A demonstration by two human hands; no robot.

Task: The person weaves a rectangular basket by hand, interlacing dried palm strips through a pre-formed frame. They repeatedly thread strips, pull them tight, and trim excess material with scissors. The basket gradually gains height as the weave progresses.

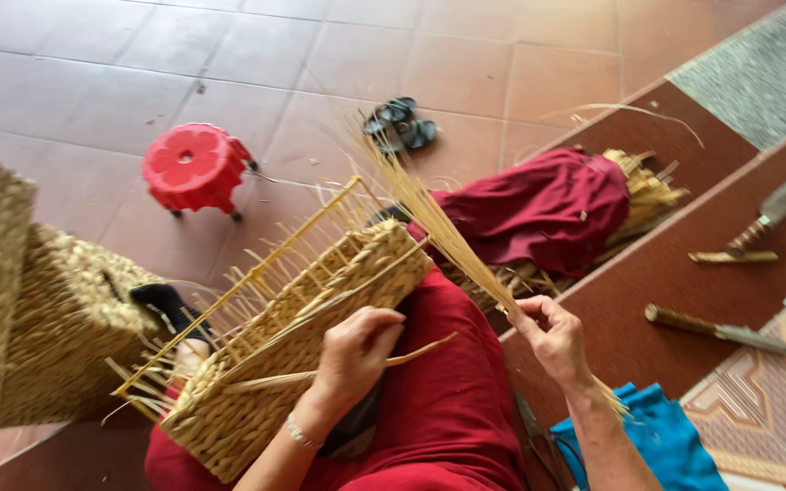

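While my left hand presses the light, stiff basket, my right hand pinches springy straw strands low down.

Pale terracotta floor tiles fill the upper left of the frame, in daylight. A red stool stands at upper left, sandals at top centre. A dark red step crosses the right side.
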